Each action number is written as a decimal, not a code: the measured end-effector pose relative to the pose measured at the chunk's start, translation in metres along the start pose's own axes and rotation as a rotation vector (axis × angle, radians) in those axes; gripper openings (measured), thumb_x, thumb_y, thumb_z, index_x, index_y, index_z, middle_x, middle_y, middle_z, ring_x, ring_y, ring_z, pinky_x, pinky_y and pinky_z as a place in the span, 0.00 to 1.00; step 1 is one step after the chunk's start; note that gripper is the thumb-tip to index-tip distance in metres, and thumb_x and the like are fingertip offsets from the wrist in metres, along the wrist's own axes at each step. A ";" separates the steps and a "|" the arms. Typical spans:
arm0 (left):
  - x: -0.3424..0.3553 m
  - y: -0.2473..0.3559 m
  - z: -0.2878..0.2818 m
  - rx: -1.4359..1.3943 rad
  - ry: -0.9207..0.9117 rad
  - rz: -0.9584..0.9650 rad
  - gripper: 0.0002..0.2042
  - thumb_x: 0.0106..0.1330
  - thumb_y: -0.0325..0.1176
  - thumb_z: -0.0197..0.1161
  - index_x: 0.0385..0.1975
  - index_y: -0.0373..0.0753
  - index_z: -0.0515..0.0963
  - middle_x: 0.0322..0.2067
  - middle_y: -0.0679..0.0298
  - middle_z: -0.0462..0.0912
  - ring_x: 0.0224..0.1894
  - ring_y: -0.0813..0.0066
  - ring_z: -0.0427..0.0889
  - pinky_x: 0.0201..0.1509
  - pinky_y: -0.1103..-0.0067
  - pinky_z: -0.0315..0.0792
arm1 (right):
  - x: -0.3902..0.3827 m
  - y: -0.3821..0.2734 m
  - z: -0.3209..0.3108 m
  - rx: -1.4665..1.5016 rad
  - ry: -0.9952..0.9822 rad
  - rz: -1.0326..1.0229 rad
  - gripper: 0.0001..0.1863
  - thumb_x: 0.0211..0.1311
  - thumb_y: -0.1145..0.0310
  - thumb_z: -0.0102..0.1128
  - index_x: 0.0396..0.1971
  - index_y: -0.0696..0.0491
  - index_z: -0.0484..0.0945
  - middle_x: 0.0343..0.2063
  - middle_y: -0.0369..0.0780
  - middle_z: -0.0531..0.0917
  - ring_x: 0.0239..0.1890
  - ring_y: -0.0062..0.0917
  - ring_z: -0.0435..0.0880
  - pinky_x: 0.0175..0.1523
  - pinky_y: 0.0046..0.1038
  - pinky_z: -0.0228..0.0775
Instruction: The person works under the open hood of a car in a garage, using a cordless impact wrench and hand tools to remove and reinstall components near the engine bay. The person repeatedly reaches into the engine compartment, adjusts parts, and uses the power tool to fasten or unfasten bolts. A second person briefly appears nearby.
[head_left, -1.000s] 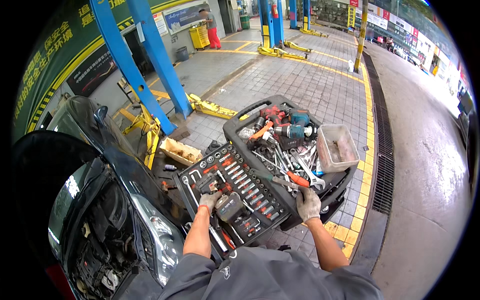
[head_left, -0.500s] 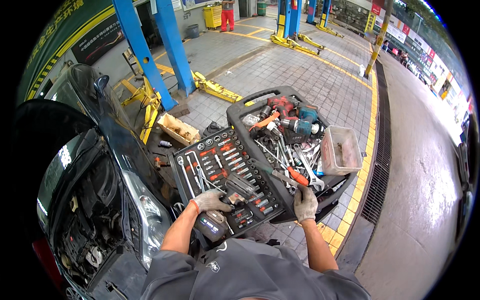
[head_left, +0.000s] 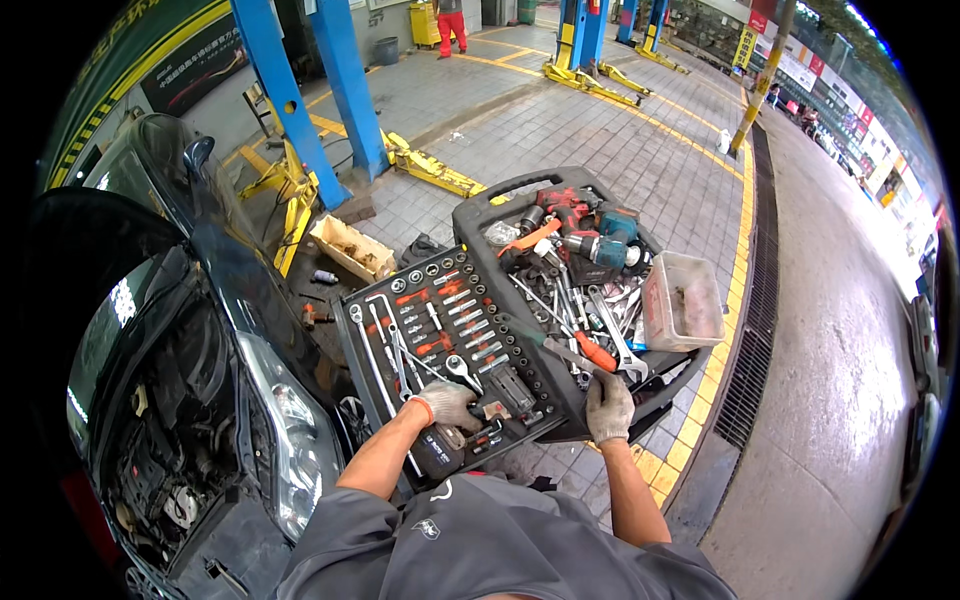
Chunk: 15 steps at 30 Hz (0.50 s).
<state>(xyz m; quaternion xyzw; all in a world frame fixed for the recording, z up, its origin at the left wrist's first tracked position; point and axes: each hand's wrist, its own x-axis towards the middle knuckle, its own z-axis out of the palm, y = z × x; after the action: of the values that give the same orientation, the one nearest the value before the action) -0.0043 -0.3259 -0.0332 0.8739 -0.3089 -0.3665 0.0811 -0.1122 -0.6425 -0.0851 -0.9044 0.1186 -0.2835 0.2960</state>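
Beside the dark car, the left hand has slid down the socket set tray, now curled over its near edge. The right hand stays closed on the tool cart rim.

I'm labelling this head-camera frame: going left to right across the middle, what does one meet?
Black car with open hood → socket set case → left hand on the case's near part → right hand at the cart's near edge → tool cart tray → clear plastic bin → floor drain grate.
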 end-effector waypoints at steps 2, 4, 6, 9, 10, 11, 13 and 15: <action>-0.002 0.000 0.005 0.037 0.064 -0.009 0.31 0.53 0.59 0.69 0.47 0.37 0.85 0.43 0.48 0.88 0.47 0.50 0.87 0.52 0.62 0.79 | -0.001 -0.001 0.000 0.000 0.000 0.000 0.08 0.65 0.70 0.61 0.42 0.54 0.83 0.34 0.47 0.85 0.38 0.45 0.85 0.45 0.42 0.77; -0.005 0.003 0.008 0.059 0.121 -0.028 0.30 0.54 0.59 0.69 0.46 0.37 0.85 0.41 0.49 0.88 0.46 0.49 0.87 0.52 0.62 0.79 | 0.000 0.000 0.000 -0.001 0.012 -0.008 0.08 0.65 0.70 0.62 0.41 0.54 0.84 0.33 0.47 0.85 0.38 0.45 0.85 0.45 0.42 0.77; -0.011 0.007 0.008 0.077 0.134 -0.068 0.31 0.56 0.61 0.68 0.45 0.37 0.85 0.41 0.49 0.88 0.46 0.50 0.88 0.51 0.61 0.80 | -0.001 -0.002 -0.001 0.001 0.015 -0.015 0.08 0.64 0.70 0.62 0.41 0.53 0.84 0.33 0.47 0.85 0.38 0.46 0.85 0.44 0.43 0.77; -0.016 0.014 0.003 0.080 0.146 -0.127 0.32 0.58 0.63 0.66 0.45 0.37 0.85 0.40 0.48 0.88 0.45 0.50 0.88 0.50 0.61 0.80 | -0.002 -0.003 -0.004 0.010 0.009 -0.005 0.08 0.64 0.69 0.62 0.41 0.53 0.84 0.33 0.47 0.85 0.37 0.46 0.85 0.44 0.44 0.77; -0.018 0.013 0.003 0.057 0.166 -0.138 0.32 0.59 0.65 0.65 0.46 0.37 0.85 0.39 0.48 0.88 0.45 0.50 0.88 0.50 0.61 0.80 | -0.002 -0.002 -0.003 0.009 0.011 -0.013 0.08 0.65 0.69 0.62 0.41 0.53 0.83 0.34 0.47 0.85 0.38 0.46 0.85 0.44 0.43 0.77; -0.020 0.010 0.000 0.029 0.200 -0.148 0.33 0.60 0.66 0.64 0.46 0.37 0.84 0.38 0.47 0.88 0.44 0.50 0.88 0.49 0.61 0.80 | 0.001 -0.002 -0.001 0.011 0.017 -0.022 0.08 0.65 0.69 0.62 0.41 0.53 0.83 0.34 0.47 0.85 0.38 0.46 0.85 0.45 0.43 0.77; -0.024 -0.003 0.006 -0.050 0.288 -0.158 0.32 0.63 0.65 0.63 0.45 0.37 0.84 0.37 0.47 0.87 0.44 0.49 0.88 0.49 0.61 0.80 | -0.001 0.002 0.000 -0.010 0.004 -0.037 0.08 0.65 0.69 0.61 0.41 0.53 0.83 0.35 0.47 0.85 0.38 0.46 0.86 0.45 0.43 0.77; -0.023 -0.018 0.009 -0.151 0.378 -0.163 0.28 0.66 0.61 0.62 0.44 0.37 0.83 0.38 0.46 0.87 0.44 0.48 0.87 0.50 0.61 0.79 | -0.001 0.005 -0.005 -0.034 -0.008 -0.020 0.08 0.66 0.69 0.61 0.42 0.54 0.83 0.36 0.47 0.86 0.39 0.45 0.86 0.46 0.43 0.78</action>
<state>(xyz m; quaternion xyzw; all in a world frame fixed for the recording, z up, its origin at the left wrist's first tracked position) -0.0138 -0.2971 -0.0325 0.9407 -0.1879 -0.2235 0.1728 -0.1166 -0.6480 -0.0853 -0.9117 0.1130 -0.2806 0.2781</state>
